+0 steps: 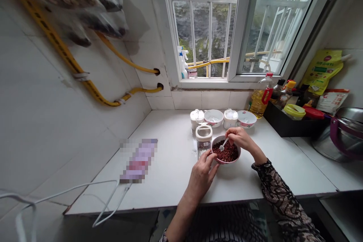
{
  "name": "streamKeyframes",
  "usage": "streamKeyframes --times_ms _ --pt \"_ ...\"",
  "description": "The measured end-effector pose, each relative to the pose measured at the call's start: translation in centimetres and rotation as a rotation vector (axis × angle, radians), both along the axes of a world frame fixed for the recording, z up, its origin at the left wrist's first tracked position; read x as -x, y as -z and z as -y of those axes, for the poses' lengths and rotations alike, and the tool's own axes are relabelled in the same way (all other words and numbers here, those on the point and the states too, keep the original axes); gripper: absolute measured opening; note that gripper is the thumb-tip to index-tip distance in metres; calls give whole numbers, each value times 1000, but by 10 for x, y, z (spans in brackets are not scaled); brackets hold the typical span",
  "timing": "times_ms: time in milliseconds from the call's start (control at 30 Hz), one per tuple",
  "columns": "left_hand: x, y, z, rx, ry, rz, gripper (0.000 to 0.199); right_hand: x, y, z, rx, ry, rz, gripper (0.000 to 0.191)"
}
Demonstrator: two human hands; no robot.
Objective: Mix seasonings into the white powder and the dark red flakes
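Observation:
A bowl (227,162) full of small dark red-brown pieces (230,154) stands near the middle of the white counter. My left hand (204,170) grips its left rim, thumb and fingers closed on the edge. Over the bowl's far right side, my right hand (237,138) pinches the handle of a small white spoon (223,146). The spoon's tip rests on the red-brown pieces. Just left of the bowl sits a clear seasoning jar (203,143) with a pale rim.
Behind stand two white lidded jars (196,120) (230,119) and two bowls (214,124) (247,125). An oil bottle (258,102), a black condiment box (279,123) and a steel pot (326,143) are at the right. A blurred purple object (138,160) with a white cable (106,215) lies left.

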State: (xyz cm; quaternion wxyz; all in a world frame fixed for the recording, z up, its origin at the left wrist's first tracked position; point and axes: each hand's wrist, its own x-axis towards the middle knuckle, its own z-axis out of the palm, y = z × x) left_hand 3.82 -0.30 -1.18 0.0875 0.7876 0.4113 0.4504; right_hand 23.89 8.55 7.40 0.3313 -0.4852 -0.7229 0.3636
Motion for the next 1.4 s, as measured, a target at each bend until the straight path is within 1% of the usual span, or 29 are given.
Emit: streamKeyframes --times_ms 133,233,367,500,567,700,800,833,900,1000,1100,1200,1300,1400 --pt "-6 -2 -1 32 42 37 26 -16 -7 -2 76 -25 44 16" --pt "-12 -6 1 65 78 29 29 -28 -13 -3 150 -59 71 16" --pt "-19 -13 6 103 136 19 38 -40 -18 -2 220 -71 94 16" --pt "-28 -17 9 128 206 7 48 -50 -19 -3 264 -60 108 18" --pt "-33 -17 10 137 214 11 48 -55 -19 -4 277 -57 109 17" --pt "-38 -16 8 147 193 38 40 -58 -17 -5 289 -52 100 16" --pt "-32 -23 -3 195 156 6 43 -56 -17 -4 287 -43 89 16" --pt "-30 -27 -9 207 93 -56 43 -56 -18 -4 288 -44 84 16" --pt "-26 -36 -23 250 -15 -291 39 -54 -19 -3 295 -46 75 16" --pt "-30 -45 -45 293 -32 -396 32 -54 -20 -2 306 -37 67 15" --pt "-43 -45 -62 339 -30 -474 25 -55 -19 -3 300 -44 61 15" --pt "-55 -43 -73 367 -38 -515 21 -56 -17 -4 287 -59 57 16" --pt "-62 -42 -78 379 -42 -537 21 -55 -15 -5 279 -56 44 14" --pt "-63 -41 -79 387 -44 -554 22 -54 -16 -4 280 -44 31 14"
